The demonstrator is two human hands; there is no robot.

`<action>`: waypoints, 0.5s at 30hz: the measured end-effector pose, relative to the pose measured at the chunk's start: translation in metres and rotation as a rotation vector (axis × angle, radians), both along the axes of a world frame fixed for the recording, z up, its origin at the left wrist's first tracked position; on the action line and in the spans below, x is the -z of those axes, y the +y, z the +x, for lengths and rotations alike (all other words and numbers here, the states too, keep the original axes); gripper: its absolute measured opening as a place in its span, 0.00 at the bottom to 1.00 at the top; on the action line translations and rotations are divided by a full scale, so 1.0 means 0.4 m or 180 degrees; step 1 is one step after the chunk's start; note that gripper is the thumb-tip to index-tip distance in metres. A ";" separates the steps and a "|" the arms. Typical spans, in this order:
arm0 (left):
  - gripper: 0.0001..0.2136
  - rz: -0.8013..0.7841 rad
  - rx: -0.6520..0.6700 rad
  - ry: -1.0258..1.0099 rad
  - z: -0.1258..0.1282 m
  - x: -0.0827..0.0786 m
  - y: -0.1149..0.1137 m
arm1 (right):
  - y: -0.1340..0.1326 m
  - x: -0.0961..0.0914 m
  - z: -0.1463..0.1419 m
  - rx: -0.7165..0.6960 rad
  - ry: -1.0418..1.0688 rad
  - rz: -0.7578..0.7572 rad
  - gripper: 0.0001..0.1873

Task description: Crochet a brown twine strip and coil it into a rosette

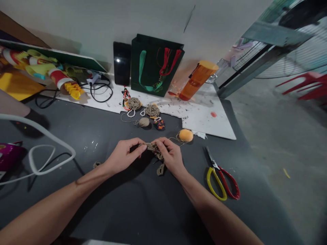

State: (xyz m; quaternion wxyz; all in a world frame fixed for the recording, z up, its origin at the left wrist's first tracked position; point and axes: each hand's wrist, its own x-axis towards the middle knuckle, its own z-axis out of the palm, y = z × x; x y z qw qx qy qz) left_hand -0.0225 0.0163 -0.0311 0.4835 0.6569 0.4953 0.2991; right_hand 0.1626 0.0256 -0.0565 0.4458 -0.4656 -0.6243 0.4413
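Note:
Between my two hands, over the dark table, is a small olive-brown piece of crochet [152,147]. My left hand [125,153] pinches its left end between thumb and fingers. The right end is pinched by my right hand [171,154], and a small loop of the same yarn [160,169] hangs below it. Part of the piece is hidden behind my fingers. Just beyond my hands lie a beige yarn ball [144,122], an orange yarn ball [186,135] with a loose strand, and a dark multicoloured bundle [159,124]. Two coiled crochet pieces [152,110] with white beads sit behind them.
Scissors [216,166] with yellow and red handles lie to the right. Along the wall stand a dark green gift bag [156,64], a black phone [122,63] and an orange bottle [196,80]. A white cable [55,136] loops at the left.

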 end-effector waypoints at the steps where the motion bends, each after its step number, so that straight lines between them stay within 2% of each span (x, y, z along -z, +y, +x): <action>1: 0.13 -0.0004 0.0009 0.0007 0.001 0.000 0.000 | -0.001 -0.002 0.000 -0.0044 0.0048 -0.0040 0.15; 6: 0.13 -0.0073 0.0106 0.0109 0.006 0.002 -0.001 | -0.008 -0.009 -0.006 -0.0252 -0.0013 0.0109 0.08; 10: 0.13 -0.0103 0.0100 0.0094 0.005 0.001 0.000 | -0.010 -0.004 -0.008 -0.0001 -0.0103 0.0117 0.08; 15: 0.12 -0.0014 -0.0005 0.0075 -0.003 -0.004 0.005 | -0.003 0.012 -0.008 0.0364 0.0234 -0.0096 0.10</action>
